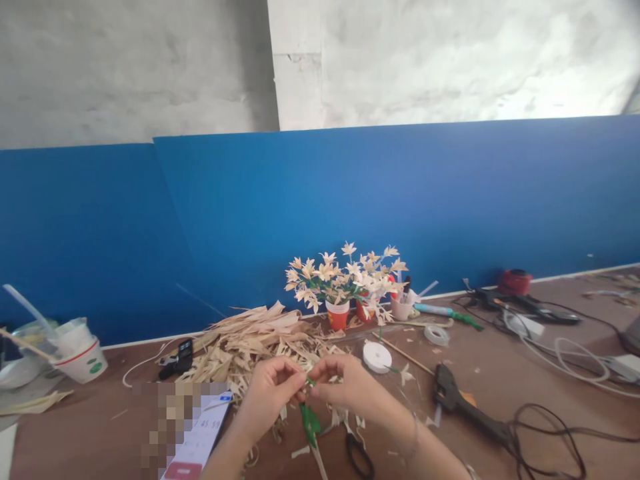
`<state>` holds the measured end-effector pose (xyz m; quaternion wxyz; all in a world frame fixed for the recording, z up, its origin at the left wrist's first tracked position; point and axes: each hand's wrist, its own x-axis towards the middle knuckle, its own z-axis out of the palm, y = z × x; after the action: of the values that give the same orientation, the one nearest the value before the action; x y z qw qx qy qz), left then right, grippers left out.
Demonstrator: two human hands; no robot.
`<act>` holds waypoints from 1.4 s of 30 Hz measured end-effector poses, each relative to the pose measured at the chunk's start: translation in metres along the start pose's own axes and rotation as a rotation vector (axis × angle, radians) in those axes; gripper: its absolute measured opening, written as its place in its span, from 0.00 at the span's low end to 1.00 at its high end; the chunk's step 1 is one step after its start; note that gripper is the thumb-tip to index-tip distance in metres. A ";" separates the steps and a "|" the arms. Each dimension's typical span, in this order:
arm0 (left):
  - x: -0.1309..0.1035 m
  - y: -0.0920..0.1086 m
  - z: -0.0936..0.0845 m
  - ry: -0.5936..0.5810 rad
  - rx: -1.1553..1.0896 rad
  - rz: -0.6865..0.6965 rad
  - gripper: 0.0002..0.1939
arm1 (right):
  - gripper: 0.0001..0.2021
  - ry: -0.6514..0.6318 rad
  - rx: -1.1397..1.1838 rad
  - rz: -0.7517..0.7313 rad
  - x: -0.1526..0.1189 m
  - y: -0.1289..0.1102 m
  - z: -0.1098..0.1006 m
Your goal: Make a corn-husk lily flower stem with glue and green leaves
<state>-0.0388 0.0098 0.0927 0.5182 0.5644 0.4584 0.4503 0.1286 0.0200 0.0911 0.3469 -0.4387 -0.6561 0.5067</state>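
Observation:
My left hand (pixel 270 393) and my right hand (pixel 347 387) meet above the table, thumbs and fingertips pinched close together. A thin green strip (pixel 311 424) shows between the fingertips and hangs below them, with a pale stalk-like end reaching toward me. Fingers cover the part being pinched. Partly under my right forearm lie scissors with black handles (pixel 359 456). Just beyond my right hand is a white spool (pixel 377 357) with a bit of green at its side. A heap of dry, straw-coloured husks (pixel 250 340) spreads behind my left hand.
Paper cups (pixel 338 316) hold pale husk flowers (pixel 327 272) by the blue partition (pixel 300 200). A black glue gun (pixel 465 403) and tangled cables lie right. A phone (pixel 197 433) is near my left forearm; a white cup (pixel 83 360) stands far left. Clear tape (pixel 437 335) lies behind.

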 end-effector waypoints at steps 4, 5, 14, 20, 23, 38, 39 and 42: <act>0.005 -0.005 0.001 0.032 0.072 0.012 0.08 | 0.05 0.336 -0.513 -0.368 -0.008 -0.001 0.009; 0.006 -0.007 0.000 0.026 0.097 0.016 0.07 | 0.06 0.367 -0.574 -0.427 -0.009 0.000 0.010; 0.009 -0.013 -0.015 -0.041 0.169 0.074 0.05 | 0.06 0.241 -0.454 -0.284 -0.005 0.002 0.007; 0.003 -0.009 -0.012 -0.151 0.101 0.081 0.04 | 0.07 -0.312 0.383 0.132 0.005 0.017 -0.007; -0.003 -0.004 -0.010 -0.213 0.058 0.062 0.06 | 0.08 -0.475 0.605 0.207 0.009 0.027 -0.005; 0.004 -0.009 -0.004 -0.092 0.134 0.016 0.11 | 0.11 0.289 -1.105 0.427 0.015 0.036 -0.103; 0.004 -0.010 -0.004 -0.096 0.129 0.015 0.11 | 0.12 0.277 -1.119 0.447 0.017 0.042 -0.107; 0.005 -0.011 -0.004 -0.095 0.120 0.010 0.11 | 0.13 0.219 -1.137 0.457 0.024 0.059 -0.109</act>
<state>-0.0430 0.0156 0.0822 0.5022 0.6176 0.4567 0.3971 0.2309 0.0872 0.0613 0.0069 -0.7334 -0.6736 0.0915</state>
